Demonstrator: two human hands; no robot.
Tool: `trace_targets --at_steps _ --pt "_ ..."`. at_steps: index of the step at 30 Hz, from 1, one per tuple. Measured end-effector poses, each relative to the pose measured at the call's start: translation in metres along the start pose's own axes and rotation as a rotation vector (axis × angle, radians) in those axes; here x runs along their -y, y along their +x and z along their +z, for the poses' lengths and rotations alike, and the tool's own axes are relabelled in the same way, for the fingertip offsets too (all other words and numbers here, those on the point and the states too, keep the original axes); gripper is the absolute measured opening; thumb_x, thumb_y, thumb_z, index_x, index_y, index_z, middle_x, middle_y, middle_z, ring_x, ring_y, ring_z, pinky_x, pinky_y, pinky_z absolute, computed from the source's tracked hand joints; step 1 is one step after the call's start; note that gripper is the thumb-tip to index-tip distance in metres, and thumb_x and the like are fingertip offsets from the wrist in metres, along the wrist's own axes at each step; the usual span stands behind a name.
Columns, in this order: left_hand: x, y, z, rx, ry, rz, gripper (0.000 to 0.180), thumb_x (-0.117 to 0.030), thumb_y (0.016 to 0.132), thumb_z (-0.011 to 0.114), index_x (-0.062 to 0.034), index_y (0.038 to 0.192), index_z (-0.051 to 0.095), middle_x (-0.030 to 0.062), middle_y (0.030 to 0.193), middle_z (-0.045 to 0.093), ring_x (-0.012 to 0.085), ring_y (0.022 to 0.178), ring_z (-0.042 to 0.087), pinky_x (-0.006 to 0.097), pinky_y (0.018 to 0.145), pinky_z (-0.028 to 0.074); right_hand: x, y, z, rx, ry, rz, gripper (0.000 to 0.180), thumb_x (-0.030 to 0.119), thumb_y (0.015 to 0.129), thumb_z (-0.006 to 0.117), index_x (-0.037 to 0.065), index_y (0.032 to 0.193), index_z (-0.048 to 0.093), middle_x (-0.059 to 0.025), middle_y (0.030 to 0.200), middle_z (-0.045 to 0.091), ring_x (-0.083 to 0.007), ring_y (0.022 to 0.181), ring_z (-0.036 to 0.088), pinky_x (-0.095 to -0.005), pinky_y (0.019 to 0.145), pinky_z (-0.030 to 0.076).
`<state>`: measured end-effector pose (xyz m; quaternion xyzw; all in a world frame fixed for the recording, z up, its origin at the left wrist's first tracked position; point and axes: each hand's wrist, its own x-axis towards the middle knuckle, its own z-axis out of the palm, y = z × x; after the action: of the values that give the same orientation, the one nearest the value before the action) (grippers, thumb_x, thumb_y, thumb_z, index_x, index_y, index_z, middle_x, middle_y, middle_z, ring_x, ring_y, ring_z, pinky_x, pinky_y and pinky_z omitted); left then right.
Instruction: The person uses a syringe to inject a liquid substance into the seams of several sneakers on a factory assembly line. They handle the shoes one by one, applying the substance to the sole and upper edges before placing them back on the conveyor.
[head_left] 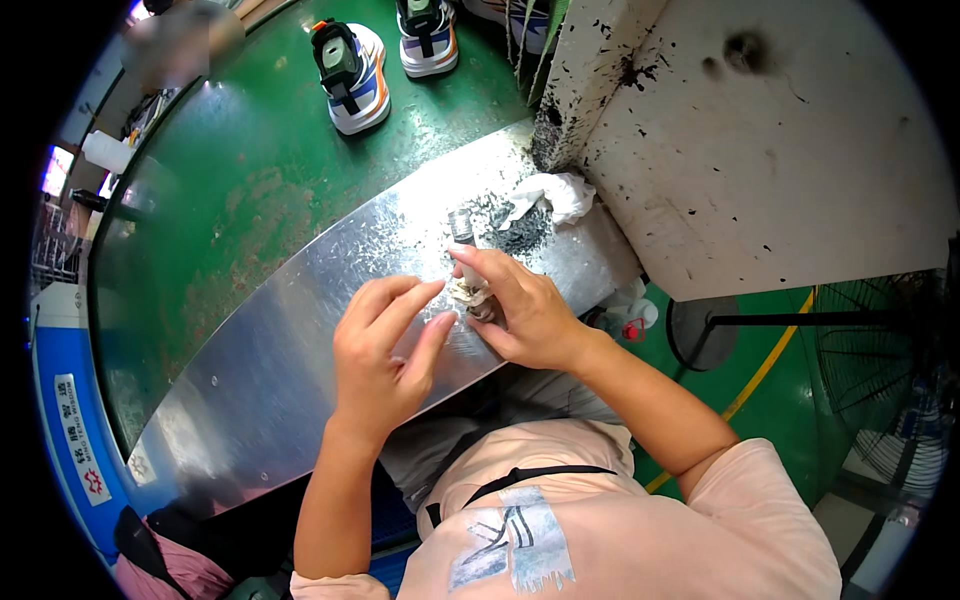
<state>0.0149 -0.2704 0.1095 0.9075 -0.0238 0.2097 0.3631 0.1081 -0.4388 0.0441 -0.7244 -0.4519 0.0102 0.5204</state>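
Note:
My right hand (530, 315) is closed round a small upright cylinder (461, 228), like a short brush or bottle, with a grey, clear-looking upper end and a crumpled whitish lower part. The fingers hide some of it, so its kind is unclear. Just left of it is my left hand (385, 345), its thumb and fingers apart and nothing between them. Both hands are over a bare metal work ledge (290, 350). Beyond my right hand, a crumpled white cloth (562, 195) lies against a pile of dark scraps (520, 236). Dark specks are scattered around the pile.
A green surface (250, 190) spreads beyond the ledge, carrying sports shoes (362, 85). A stained pale panel (770, 170) rises at the right. Below it are a stand fan (865, 350) and bottles (632, 322) on the green floor. Blue equipment (70, 400) borders the left.

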Motion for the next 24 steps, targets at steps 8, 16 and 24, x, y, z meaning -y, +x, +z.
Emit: trace_targets --at_steps 8,16,24 --pt "0.000 0.000 0.024 0.001 -0.117 -0.138 0.015 -0.002 0.074 0.072 -0.0034 0.089 0.070 0.0107 0.088 0.066 0.0258 0.078 0.064 0.033 0.069 0.050 0.000 0.000 0.002 -0.020 0.016 -0.106 0.079 -0.001 0.068 0.069 0.013 0.139 0.040 -0.0160 0.120 0.056 -0.0371 0.105 0.057 -0.0417 0.084 0.052" --pt "-0.003 -0.004 0.023 0.021 -0.112 -0.207 0.012 -0.001 0.073 0.072 -0.0015 0.085 0.071 0.0110 0.087 0.068 0.0218 0.075 0.066 0.030 0.068 0.051 -0.009 -0.009 0.006 -0.044 0.199 0.022 0.075 0.000 0.070 0.071 0.012 0.137 0.039 -0.0160 0.109 0.059 -0.0341 0.100 0.061 -0.0386 0.083 0.052" --pt "0.000 -0.006 0.023 0.048 0.028 -0.045 0.012 0.002 0.076 0.069 -0.0008 0.087 0.070 0.0117 0.089 0.068 0.0235 0.075 0.066 0.031 0.068 0.051 -0.004 -0.007 0.001 0.026 0.210 0.168 0.075 -0.002 0.070 0.069 0.010 0.138 0.038 -0.0165 0.103 0.061 -0.0333 0.094 0.063 -0.0366 0.079 0.053"
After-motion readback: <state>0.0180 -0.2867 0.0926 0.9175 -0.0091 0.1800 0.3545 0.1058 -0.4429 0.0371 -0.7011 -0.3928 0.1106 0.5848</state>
